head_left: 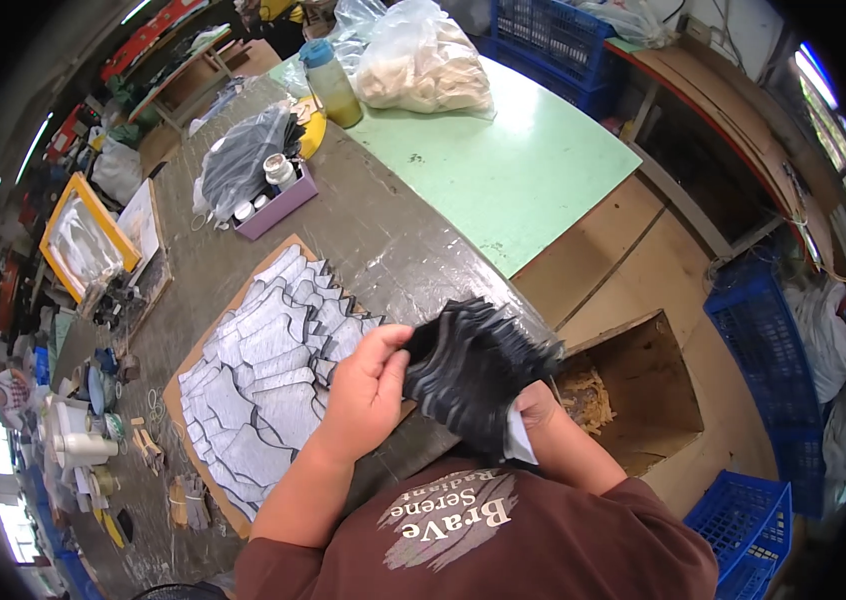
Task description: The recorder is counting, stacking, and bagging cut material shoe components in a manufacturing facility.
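Observation:
A thick stack of black fabric pieces [483, 370] is held up in front of my body, over the table's near edge. My left hand [371, 385] pinches the stack's left edge between thumb and fingers. On the other side my right hand [537, 406] grips the lower right of the stack, its fingers partly hidden behind it. A white piece [519, 436] shows beside that hand, its kind unclear. Left of my left hand, many light grey pieces with dark edges [268, 365] lie overlapping in rows on a brown board [181, 420].
A purple box [283, 208] holds small bottles, with a grey plastic bag beside it. Farther back stand a squeeze bottle [333, 90] and a stuffed clear bag [423, 65]. Brushes [148, 448] and a yellow frame [73, 235] are leftward. At right are an open carton [653, 390] and blue crates [743, 525].

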`<state>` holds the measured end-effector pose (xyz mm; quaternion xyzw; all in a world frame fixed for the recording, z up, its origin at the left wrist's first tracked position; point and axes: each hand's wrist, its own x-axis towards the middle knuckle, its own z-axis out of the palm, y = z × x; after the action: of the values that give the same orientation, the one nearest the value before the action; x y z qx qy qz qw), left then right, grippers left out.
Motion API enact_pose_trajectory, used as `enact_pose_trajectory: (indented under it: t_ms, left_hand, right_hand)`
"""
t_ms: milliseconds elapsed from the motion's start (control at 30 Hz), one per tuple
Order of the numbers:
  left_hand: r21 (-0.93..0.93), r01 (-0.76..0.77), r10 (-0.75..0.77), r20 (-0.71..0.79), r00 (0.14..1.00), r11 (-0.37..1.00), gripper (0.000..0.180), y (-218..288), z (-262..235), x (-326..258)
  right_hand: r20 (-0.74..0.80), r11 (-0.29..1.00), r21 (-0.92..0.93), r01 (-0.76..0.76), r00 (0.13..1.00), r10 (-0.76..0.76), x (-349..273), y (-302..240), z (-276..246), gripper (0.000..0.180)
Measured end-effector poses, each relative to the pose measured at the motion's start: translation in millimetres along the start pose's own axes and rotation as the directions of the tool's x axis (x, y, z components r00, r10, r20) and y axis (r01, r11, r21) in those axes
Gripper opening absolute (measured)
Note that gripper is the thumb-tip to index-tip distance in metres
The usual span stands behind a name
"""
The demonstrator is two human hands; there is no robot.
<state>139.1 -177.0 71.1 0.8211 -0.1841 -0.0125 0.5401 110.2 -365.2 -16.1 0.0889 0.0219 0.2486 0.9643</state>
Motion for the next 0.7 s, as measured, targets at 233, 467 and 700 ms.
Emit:
enact_pose_trajectory:
  t_ms: [233, 467, 700]
  left_hand:
    - [-0.152, -0.136, 0.179, 0.323, 0.929, 0.979, 0.097, -37, -19, 13]
    - [0.091, -0.128, 0.089, 0.348, 0.933, 0.988, 0.098, -89, 24, 14]
    - [0.098, -0.134, 0.087, 0.382, 0.920, 0.986, 0.080, -90, 29, 17]
  right_hand:
    - [0.194, 0.088, -0.970, 0.227, 0.938, -0.288, 1, -27, 28, 0.097]
    - [0.301, -0.733, -0.680, -0.039, 0.896, -0.327, 8, -33, 6, 0.119]
    - [0.276, -0.897, -0.442, 0.004, 0.952, -0.131, 3, -44, 20, 0.090]
